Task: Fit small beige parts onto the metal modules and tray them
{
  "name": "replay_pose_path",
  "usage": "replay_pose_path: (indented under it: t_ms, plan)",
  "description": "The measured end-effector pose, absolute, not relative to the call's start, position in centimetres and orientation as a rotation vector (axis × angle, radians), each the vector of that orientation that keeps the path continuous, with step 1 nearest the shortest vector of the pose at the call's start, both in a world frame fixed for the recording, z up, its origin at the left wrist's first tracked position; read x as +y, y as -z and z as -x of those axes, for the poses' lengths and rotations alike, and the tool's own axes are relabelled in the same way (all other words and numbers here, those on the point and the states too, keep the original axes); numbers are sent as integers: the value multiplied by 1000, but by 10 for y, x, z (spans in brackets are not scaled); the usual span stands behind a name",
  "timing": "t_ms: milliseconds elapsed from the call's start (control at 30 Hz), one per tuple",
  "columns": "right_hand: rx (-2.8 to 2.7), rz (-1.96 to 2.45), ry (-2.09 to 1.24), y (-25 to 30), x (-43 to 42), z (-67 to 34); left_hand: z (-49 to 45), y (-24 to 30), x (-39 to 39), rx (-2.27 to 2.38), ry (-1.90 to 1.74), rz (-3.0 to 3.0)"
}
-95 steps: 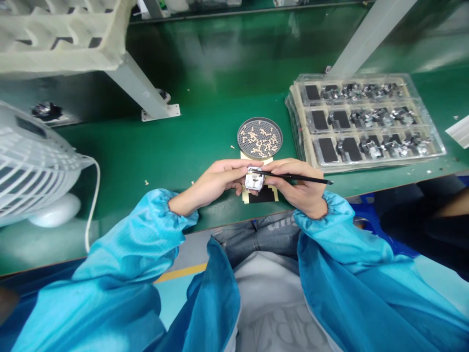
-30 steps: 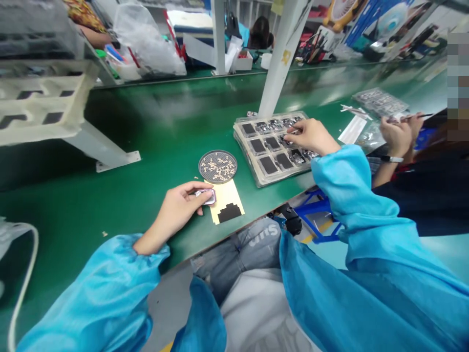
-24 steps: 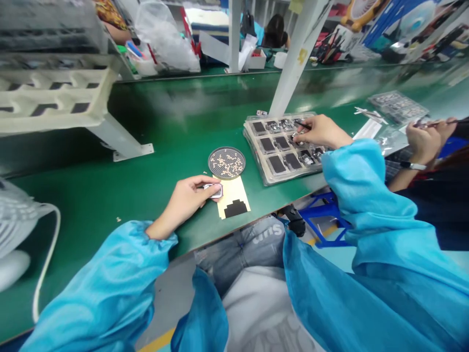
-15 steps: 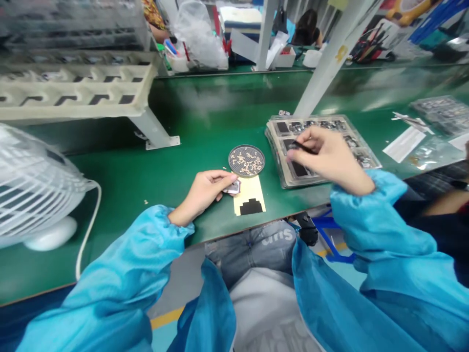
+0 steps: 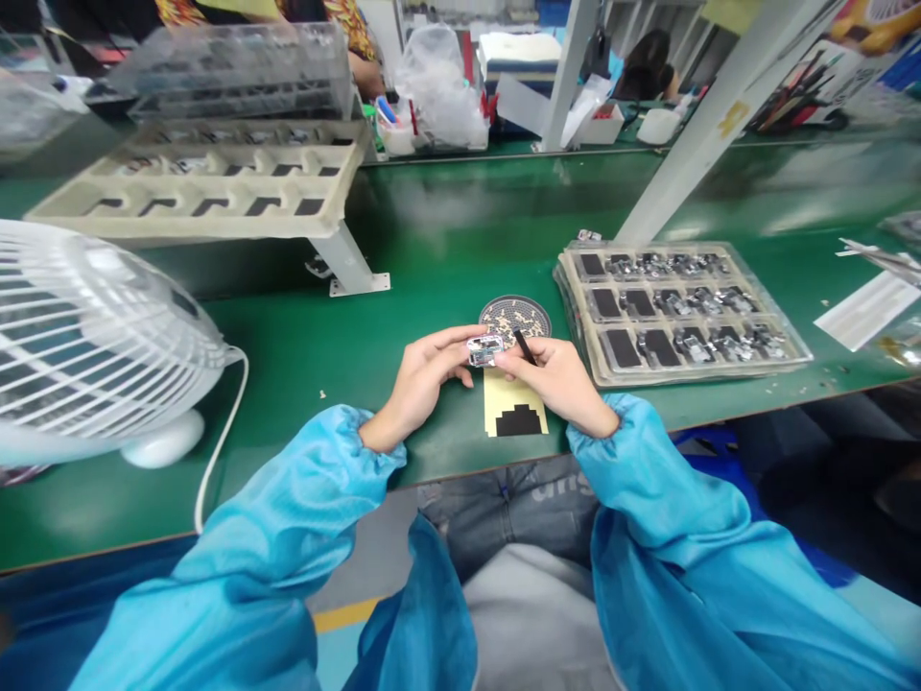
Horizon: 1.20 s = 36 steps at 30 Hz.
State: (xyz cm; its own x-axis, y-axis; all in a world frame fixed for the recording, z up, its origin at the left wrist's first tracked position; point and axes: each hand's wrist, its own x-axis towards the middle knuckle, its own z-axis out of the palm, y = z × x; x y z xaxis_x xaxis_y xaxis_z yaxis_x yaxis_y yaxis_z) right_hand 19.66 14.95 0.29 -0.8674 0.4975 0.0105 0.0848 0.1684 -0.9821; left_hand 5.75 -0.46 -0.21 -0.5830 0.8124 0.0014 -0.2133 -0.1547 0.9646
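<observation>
My left hand (image 5: 430,376) pinches a small electronic part (image 5: 484,351), pale-rimmed with a silvery inside, over the green bench. My right hand (image 5: 557,379) is closed around a slim black tool (image 5: 525,346) that looks like tweezers, its flat end pointing up and left. The right fingertips meet the right edge of the electronic part. Just behind the hands is a round dark mesh dish (image 5: 515,309) with many tiny beige pieces, partly hidden by the fingers. Below the hands lies a yellow sheet (image 5: 496,408) with black stepped stickers (image 5: 519,421) on it.
On the right sits a stack of clear compartment trays (image 5: 687,369) holding black and silvery parts. A white fan (image 5: 107,336) with a cord stands at left. Behind it, a beige tray (image 5: 237,223) rests on a raised metal support. A slanted post (image 5: 691,144) rises behind the stack.
My right hand has come left from the compartment trays to the electronic part in my left hand, still holding the black tool. The camera view has shifted left.
</observation>
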Motion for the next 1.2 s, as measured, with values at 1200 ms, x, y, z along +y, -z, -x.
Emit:
replay_pose_path:
  t_ms: [1200]
  plan:
    - [-1829, 436, -1901, 12, 150, -191, -62, 2, -5, 1541, -1699, -839]
